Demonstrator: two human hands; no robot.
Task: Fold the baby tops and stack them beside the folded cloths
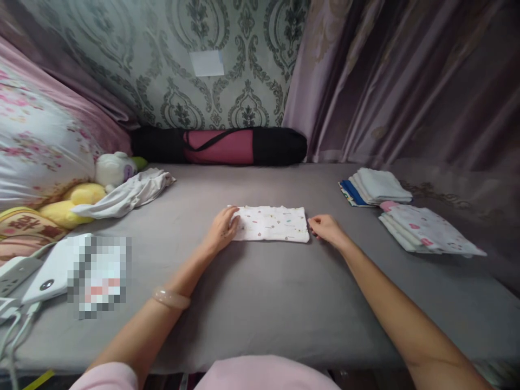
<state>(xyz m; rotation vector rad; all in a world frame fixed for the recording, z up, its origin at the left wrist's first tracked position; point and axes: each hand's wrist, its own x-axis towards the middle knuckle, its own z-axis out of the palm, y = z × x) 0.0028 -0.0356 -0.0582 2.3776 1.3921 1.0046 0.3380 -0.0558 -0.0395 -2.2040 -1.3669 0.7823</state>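
A white cloth (270,223) with small coloured prints lies folded into a flat rectangle on the grey sheet. Resting on its left end is my left hand (223,228), fingers spread slightly over the fabric. My right hand (328,229) is at the cloth's right edge with its fingers curled together. Whether those fingertips pinch the edge or sit just beside it, I cannot tell.
To the right are a stack of folded cloths (382,185) and a second folded pile (434,230). On the left lie a crumpled pale cloth (134,192), plush toys (111,170), a white device (60,268) and a power strip (16,273). A long black-and-red bag (219,146) lies along the wall.
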